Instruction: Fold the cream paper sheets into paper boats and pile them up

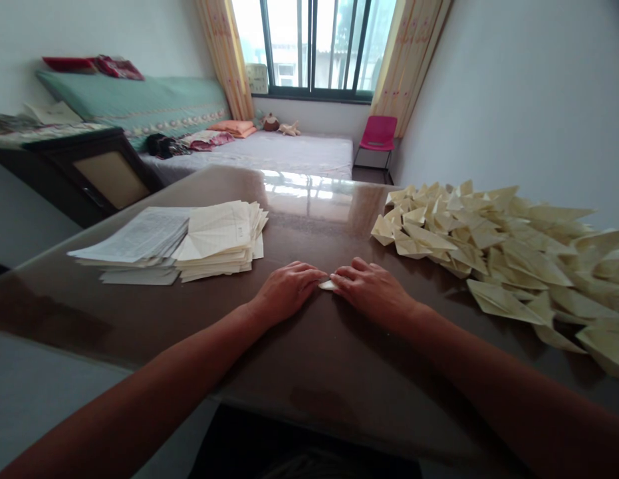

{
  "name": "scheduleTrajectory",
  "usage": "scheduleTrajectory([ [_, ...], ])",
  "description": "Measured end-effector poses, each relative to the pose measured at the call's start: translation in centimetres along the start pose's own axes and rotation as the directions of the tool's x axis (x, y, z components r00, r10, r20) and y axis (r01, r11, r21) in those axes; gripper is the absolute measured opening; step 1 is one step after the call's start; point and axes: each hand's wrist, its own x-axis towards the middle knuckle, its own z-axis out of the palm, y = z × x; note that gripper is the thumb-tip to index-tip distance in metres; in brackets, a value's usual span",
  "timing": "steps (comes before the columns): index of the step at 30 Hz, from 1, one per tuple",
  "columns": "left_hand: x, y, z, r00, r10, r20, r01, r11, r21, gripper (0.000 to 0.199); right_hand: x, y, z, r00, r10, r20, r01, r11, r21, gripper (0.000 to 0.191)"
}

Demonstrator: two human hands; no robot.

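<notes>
Between my two hands a small piece of folded cream paper (328, 285) lies on the brown tabletop, mostly covered by fingers. My left hand (292, 286) reaches it from the left, its fingers together and the tips at the paper's left end. From the other side my right hand (364, 286) pinches and presses the paper with bent fingers. The fingertips of both hands nearly meet over it. To the right spreads a large heap of folded paper boats (489, 246). At the left is a stack of cream paper sheets (214, 233), some of them creased.
Grey-white printed sheets (134, 233) lie against the cream stack. The glossy table (309, 359) reflects the window (314, 46). Beyond it are a bed (299, 153), a pink chair (379, 134) and, at left, a dark cabinet (107, 173). A wall borders the right.
</notes>
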Motion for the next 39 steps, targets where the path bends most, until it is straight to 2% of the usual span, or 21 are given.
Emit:
scheduleTrajectory([
  [4, 0.1, 0.2, 0.0, 1.000, -0.013, 0.015, 0.013, 1.000, -0.009, 0.025, -0.1, 0.1, -0.5, 0.999, 0.035, 0.030, -0.034, 0.999, -0.013, 0.023],
  [9, 0.1, 0.5, -0.1, 0.999, -0.040, 0.027, 0.040, 0.999, -0.003, 0.026, 0.1, 0.2, 0.1, 0.996, -0.042, 0.078, 0.047, 0.997, -0.057, 0.024],
  [11, 0.2, 0.6, 0.0, 0.999, -0.044, 0.025, 0.044, 0.999, -0.019, 0.027, 0.1, 0.2, 0.3, 0.998, -0.030, 0.061, 0.032, 0.999, -0.032, 0.023],
  [15, 0.3, 1.1, 0.0, 0.998, -0.052, 0.023, 0.055, 0.987, -0.153, 0.027, 0.1, -0.1, 0.4, 0.997, 0.069, -0.020, -0.067, 0.995, 0.075, 0.032],
  [18, 0.4, 1.6, 0.0, 0.996, -0.084, -0.023, 0.072, 0.946, -0.316, 0.031, 0.1, -0.6, 0.6, 0.988, 0.111, -0.111, -0.082, 0.968, 0.236, 0.039],
  [24, 0.5, 1.9, 0.2, 0.983, -0.169, -0.068, 0.123, 0.889, -0.441, 0.041, 0.6, -1.9, 1.7, 0.951, 0.224, -0.212, -0.069, 0.824, 0.562, 0.034],
  [27, 0.6, 2.0, 0.3, 0.978, -0.199, -0.069, 0.147, 0.880, -0.452, 0.036, 0.9, -2.2, 2.3, 0.933, 0.272, -0.236, -0.054, 0.754, 0.654, 0.032],
  [32, 0.6, 2.1, 0.2, 0.983, -0.173, -0.062, 0.132, 0.901, -0.414, 0.039, 1.0, -2.3, 2.7, 0.924, 0.294, -0.245, -0.024, 0.683, 0.730, 0.025],
  [39, 0.6, 2.5, 0.1, 0.979, -0.191, -0.073, 0.141, 0.891, -0.431, 0.041, 1.0, -2.7, 2.1, 0.915, 0.315, -0.251, -0.066, 0.733, 0.677, 0.034],
])
